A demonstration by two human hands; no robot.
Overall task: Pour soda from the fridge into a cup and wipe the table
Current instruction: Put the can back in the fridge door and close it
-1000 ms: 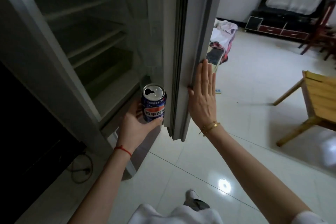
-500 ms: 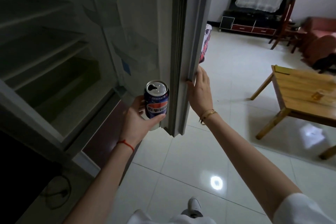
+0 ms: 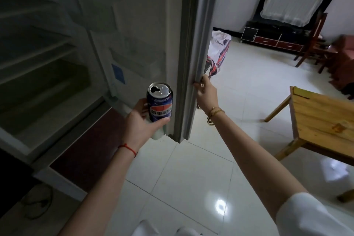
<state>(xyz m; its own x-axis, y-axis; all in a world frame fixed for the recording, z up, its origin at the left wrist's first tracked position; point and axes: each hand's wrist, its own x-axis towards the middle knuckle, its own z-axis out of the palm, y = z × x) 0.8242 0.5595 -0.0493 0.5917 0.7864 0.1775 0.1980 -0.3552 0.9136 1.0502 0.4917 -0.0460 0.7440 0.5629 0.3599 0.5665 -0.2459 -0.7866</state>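
Observation:
My left hand (image 3: 142, 122) grips a blue soda can (image 3: 160, 102), upright, its top opened, in front of the open fridge (image 3: 57, 75). The fridge's shelves look bare and dark. My right hand (image 3: 205, 93) holds the outer edge of the fridge door (image 3: 193, 44), fingers curled round it, thumb on the near side. A low wooden table (image 3: 321, 119) stands to the right on the tiled floor. No cup or cloth shows.
A heap of white and plaid fabric (image 3: 218, 52) lies behind the door. A dark TV stand (image 3: 272, 39) lines the far wall, with wooden chairs (image 3: 314, 44) at the right. A cable (image 3: 38, 205) lies on the floor at lower left. White floor tiles stretch between fridge and table.
My right hand went from flat against the door edge to curled round it. The door has swung and the view has turned right. The can stays in my left hand.

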